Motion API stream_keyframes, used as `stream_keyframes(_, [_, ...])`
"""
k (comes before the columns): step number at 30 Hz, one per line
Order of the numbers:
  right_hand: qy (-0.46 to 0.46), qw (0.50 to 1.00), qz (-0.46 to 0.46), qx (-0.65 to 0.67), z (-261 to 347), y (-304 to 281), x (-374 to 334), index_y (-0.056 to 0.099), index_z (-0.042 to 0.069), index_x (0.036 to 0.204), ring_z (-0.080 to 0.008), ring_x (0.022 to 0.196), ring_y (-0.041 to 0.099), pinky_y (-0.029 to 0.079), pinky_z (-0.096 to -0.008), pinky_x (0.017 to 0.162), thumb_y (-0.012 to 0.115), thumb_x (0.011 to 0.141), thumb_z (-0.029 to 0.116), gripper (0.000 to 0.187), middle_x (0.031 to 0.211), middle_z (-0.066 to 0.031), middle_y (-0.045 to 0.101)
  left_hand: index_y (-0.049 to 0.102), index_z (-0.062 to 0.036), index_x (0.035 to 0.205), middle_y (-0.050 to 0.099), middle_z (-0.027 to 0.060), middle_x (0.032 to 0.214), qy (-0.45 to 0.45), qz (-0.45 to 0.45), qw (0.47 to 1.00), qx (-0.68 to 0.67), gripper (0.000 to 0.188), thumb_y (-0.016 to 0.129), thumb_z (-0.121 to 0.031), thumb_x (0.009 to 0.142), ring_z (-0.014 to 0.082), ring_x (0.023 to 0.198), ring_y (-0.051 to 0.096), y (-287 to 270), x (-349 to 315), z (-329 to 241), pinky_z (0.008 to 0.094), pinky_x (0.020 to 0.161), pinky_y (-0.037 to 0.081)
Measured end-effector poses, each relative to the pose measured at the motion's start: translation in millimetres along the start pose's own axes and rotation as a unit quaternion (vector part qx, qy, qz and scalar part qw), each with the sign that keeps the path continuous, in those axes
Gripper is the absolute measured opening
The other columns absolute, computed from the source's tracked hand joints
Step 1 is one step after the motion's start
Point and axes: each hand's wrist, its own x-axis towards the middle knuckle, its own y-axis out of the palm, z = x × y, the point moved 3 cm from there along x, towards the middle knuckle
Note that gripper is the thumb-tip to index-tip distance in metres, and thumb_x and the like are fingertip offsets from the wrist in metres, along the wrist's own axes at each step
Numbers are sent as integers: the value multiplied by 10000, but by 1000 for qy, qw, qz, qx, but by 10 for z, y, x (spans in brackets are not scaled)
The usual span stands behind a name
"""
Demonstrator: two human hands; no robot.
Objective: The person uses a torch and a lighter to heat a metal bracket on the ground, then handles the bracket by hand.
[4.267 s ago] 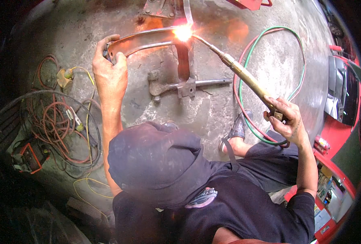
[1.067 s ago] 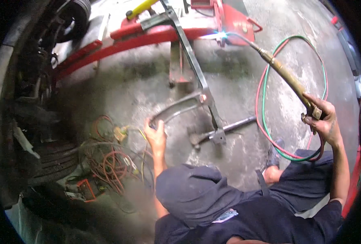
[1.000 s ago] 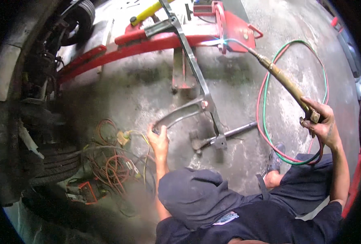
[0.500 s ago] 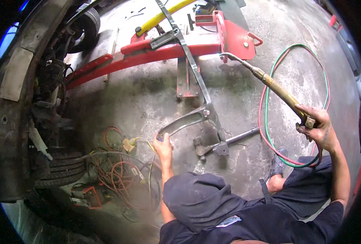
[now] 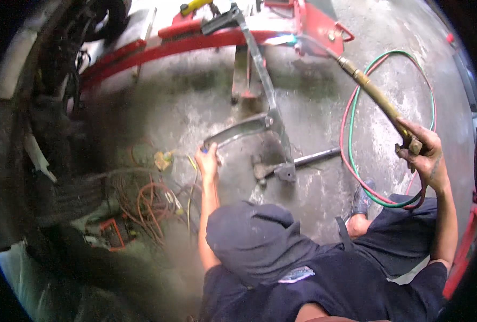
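Note:
My right hand (image 5: 426, 155) is wrapped round the valve end of a brass gas torch (image 5: 376, 95). A bright flame (image 5: 281, 40) points left from the tip, near the red steel beam (image 5: 195, 51). Red and green hoses (image 5: 352, 129) loop from the torch across the floor. At the left, my left hand (image 5: 208, 160) grips the free end of a curved dark metal arm (image 5: 237, 129). That arm joins a long steel bar (image 5: 261, 70), which slants up across the red beam. My left fingers are partly hidden under the arm's end.
On the floor below the bar lies a hammer-like tool (image 5: 308, 161). Tangled cables (image 5: 152, 204) and an orange-edged box (image 5: 112, 234) lie to the left. A dark vehicle underside with a tyre (image 5: 107, 19) fills the far left. A red upright plate (image 5: 324, 32) stands at the back.
The view has shifted, so the beam and bar sit higher in the picture. The flame at the torch tip looks longer and brighter. Both hands keep their grips.

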Motion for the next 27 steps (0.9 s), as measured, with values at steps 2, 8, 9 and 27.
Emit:
stream_keyframes(2, [31, 999, 1, 10, -36, 30, -19, 621, 65, 1370, -51, 616, 532, 414, -223, 528, 710, 772, -31, 613, 864, -4, 597, 607, 25, 1060, 523, 2, 632, -26, 9, 1000, -7, 245, 724, -103, 887, 104, 450, 475, 3, 76, 236, 285, 382, 397])
stream_keyframes(8, [56, 998, 3, 14, -34, 46, -36, 592, 50, 1407, -52, 677, 534, 428, -219, 579, 686, 770, -51, 652, 909, -18, 627, 362, 128, 1464, 576, 58, 696, -45, 56, 997, 14, 690, 696, -130, 918, 126, 439, 525, -26, 201, 580, 283, 359, 406])
stream_keyframes(9, [62, 998, 5, 11, -55, 28, -43, 592, 50, 1407, -52, 677, 534, 428, -219, 579, 686, 770, -51, 652, 909, -18, 627, 362, 128, 1464, 576, 58, 696, -51, 58, 997, 14, 690, 696, -130, 918, 126, 439, 525, -13, 205, 636, 283, 359, 406])
stream_keyframes(27, [57, 998, -25, -29, -271, -31, -35, 545, 89, 1462, -31, 574, 486, 379, -196, 507, 719, 815, -11, 678, 842, 19, 611, 587, 39, 1294, 678, 282, 1129, 131, -75, 953, 261, 393, 598, -130, 940, 423, 1057, 662, -157, -228, 543, 476, 920, 499])
